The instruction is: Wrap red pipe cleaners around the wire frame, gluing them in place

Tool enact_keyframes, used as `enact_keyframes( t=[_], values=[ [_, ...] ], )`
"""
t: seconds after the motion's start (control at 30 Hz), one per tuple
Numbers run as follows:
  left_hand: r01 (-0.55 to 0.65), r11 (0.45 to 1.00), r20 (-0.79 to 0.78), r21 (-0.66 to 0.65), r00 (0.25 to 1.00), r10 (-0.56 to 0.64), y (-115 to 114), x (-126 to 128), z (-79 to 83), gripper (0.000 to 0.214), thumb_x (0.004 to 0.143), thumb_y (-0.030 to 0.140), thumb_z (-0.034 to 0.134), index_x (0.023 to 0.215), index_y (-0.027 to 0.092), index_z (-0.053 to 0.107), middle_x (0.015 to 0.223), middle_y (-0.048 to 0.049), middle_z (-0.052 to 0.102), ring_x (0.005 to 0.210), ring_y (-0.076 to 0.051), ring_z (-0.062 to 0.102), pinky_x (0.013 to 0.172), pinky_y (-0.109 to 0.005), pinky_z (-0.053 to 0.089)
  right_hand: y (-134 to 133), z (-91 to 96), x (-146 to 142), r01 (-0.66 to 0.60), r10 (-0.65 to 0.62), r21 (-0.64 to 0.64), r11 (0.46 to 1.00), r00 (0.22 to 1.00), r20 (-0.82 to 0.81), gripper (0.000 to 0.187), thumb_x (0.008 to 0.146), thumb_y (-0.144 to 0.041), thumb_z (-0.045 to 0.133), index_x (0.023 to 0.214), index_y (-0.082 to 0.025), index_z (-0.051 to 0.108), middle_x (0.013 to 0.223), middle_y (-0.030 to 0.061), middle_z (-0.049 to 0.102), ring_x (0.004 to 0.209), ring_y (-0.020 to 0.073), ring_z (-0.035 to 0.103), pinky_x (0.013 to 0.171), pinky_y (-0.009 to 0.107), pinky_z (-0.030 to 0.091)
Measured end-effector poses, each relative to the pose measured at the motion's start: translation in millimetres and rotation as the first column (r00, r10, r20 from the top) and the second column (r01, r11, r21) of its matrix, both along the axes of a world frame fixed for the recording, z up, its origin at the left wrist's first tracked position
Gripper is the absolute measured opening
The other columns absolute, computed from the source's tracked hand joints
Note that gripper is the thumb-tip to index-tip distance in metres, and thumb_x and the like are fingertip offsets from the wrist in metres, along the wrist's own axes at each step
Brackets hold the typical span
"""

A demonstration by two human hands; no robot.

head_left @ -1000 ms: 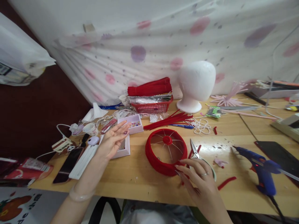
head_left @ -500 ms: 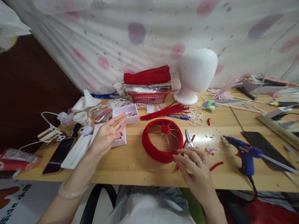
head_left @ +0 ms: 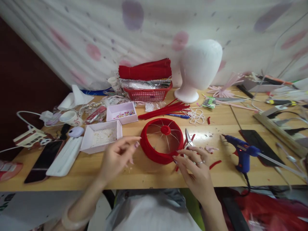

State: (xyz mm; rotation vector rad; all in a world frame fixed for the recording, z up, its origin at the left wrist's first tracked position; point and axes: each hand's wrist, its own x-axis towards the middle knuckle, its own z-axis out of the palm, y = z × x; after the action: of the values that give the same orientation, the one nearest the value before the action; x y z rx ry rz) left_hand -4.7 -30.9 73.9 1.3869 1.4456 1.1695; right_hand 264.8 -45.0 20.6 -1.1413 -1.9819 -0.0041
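A red wrapped ring frame [head_left: 149, 150] with thin wire spokes and a red hub lies on the wooden table [head_left: 149, 175]. My right hand [head_left: 196, 168] is at its near right rim, with thumb and forefinger tips pinched on the red edge. My left hand [head_left: 117, 157] hovers just left of the ring, its fingers loosely curled and apart, the forefinger pointing at the rim, and nothing shows in it. Silver scissors [head_left: 188, 138] lie just behind my right hand. A white tray of small pearls [head_left: 102, 138] sits to the left.
A blue glue gun [head_left: 242, 152] lies at the right, with its cord over the table's edge. At the back are a red basket [head_left: 148, 94] with red strips, a white foam head [head_left: 198, 69], red pipe cleaners [head_left: 166, 110] and a pink bead box [head_left: 122, 113]. A phone [head_left: 40, 160] lies left.
My left hand has swung from over the bead trays rightward to the ring, turning from palm-up to curled. My right hand stays at the ring's rim. The view has tilted downward.
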Motion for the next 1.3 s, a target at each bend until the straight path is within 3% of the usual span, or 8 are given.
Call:
enact_keyframes(
  t=[0.1, 0.2, 0.37, 0.57, 0.8, 1.07, 1.2, 1.3],
  values=[
    [0.222, 0.949, -0.329, 0.223, 0.934, -0.141, -23, 40, -29.3, 0.030, 0.100, 0.022, 0.057, 0.127, 0.019, 0.070, 0.060, 0.0039, 0.074, 0.042, -0.009, 0.064, 0.045, -0.015, 0.049, 2, 1.9, 2, -0.004, 0.004, -0.014, 1.000, 1.000, -0.004, 0.024, 0.096, -0.006, 0.062, 0.104, -0.028, 0.069, 0.102, 0.0026, 0.074, 0.110, 0.0259, 0.054, 0.097, 0.047, 0.043],
    [0.253, 0.829, -0.624, 0.498, 0.768, 0.141, -33, 68, -50.0, 0.030, 0.106, 0.020, 0.048, 0.124, 0.011, 0.070, 0.072, -0.0040, 0.080, 0.048, -0.012, 0.070, 0.050, -0.021, 0.051, 7, 5.4, 5, -0.026, 0.027, -0.024, 0.999, 0.999, 0.030, 0.029, 0.095, -0.002, 0.059, 0.107, -0.026, 0.069, 0.102, 0.0028, 0.074, 0.112, 0.0258, 0.054, 0.099, 0.047, 0.043],
    [0.261, 0.831, -0.739, 0.491, 0.629, 0.239, -26, 83, -54.1, 0.039, 0.111, 0.026, 0.035, 0.116, 0.014, 0.072, 0.056, 0.0030, 0.071, 0.039, -0.013, 0.065, 0.041, -0.026, 0.042, 19, 9.6, 12, -0.138, 0.142, -0.046, 0.989, 0.984, 0.107, 0.030, 0.096, -0.001, 0.055, 0.111, -0.023, 0.067, 0.116, 0.0059, 0.073, 0.122, 0.0263, 0.055, 0.100, 0.046, 0.047],
    [0.244, 0.855, -0.746, 0.457, 0.629, 0.219, -23, 72, -48.2, 0.040, 0.111, 0.024, 0.033, 0.104, 0.016, 0.072, 0.060, 0.0014, 0.074, 0.044, -0.016, 0.069, 0.040, -0.027, 0.040, 20, 17.2, 5, -0.211, 0.219, -0.088, 0.974, 0.970, 0.104, 0.031, 0.099, -0.003, 0.051, 0.118, -0.022, 0.067, 0.112, 0.0051, 0.075, 0.114, 0.0224, 0.059, 0.095, 0.042, 0.049],
    [0.329, 0.858, -0.784, 0.395, 0.607, 0.128, -26, 27, -43.9, 0.032, 0.110, 0.021, 0.037, 0.112, 0.017, 0.069, 0.067, 0.0004, 0.077, 0.048, -0.016, 0.070, 0.042, -0.026, 0.042, 6, 25.8, -30, -0.207, 0.212, -0.071, 0.976, 0.974, 0.082, 0.026, 0.100, -0.007, 0.055, 0.114, -0.022, 0.071, 0.100, 0.0015, 0.078, 0.096, 0.0209, 0.058, 0.100, 0.045, 0.043],
    [0.312, 0.783, -0.589, 0.538, 0.804, 0.084, -33, 29, -68.7, 0.026, 0.107, 0.018, 0.052, 0.129, 0.014, 0.063, 0.084, -0.0019, 0.080, 0.066, -0.011, 0.074, 0.068, -0.023, 0.054, -9, 24.2, -31, -0.198, 0.199, -0.108, 0.974, 0.980, -0.004, 0.032, 0.095, -0.006, 0.058, 0.118, -0.023, 0.072, 0.109, 0.0046, 0.080, 0.103, 0.0212, 0.069, 0.090, 0.043, 0.056],
    [0.262, 0.782, -0.522, 0.566, 0.848, 0.094, -29, 33, -72.8, 0.025, 0.106, 0.012, 0.050, 0.125, 0.014, 0.066, 0.074, 0.0008, 0.075, 0.061, -0.010, 0.070, 0.065, -0.023, 0.053, -22, 9.7, -5, 0.110, -0.118, -0.129, 0.986, 0.992, -0.053, 0.014, 0.094, -0.021, 0.067, 0.099, -0.029, 0.077, 0.090, 0.0001, 0.080, 0.086, 0.0183, 0.073, 0.082, 0.035, 0.059],
    [0.270, 0.774, -0.512, 0.572, 0.855, 0.081, -26, 31, -75.1, 0.024, 0.105, 0.014, 0.052, 0.125, 0.016, 0.066, 0.068, 0.0031, 0.072, 0.056, -0.010, 0.067, 0.062, -0.023, 0.053, -31, -5.1, 37, 0.543, -0.544, -0.052, 0.838, 0.824, -0.161, 0.013, 0.090, -0.029, 0.074, 0.081, -0.021, 0.072, 0.074, 0.0013, 0.072, 0.068, 0.0171, 0.065, 0.070, 0.032, 0.052]
  ],
)
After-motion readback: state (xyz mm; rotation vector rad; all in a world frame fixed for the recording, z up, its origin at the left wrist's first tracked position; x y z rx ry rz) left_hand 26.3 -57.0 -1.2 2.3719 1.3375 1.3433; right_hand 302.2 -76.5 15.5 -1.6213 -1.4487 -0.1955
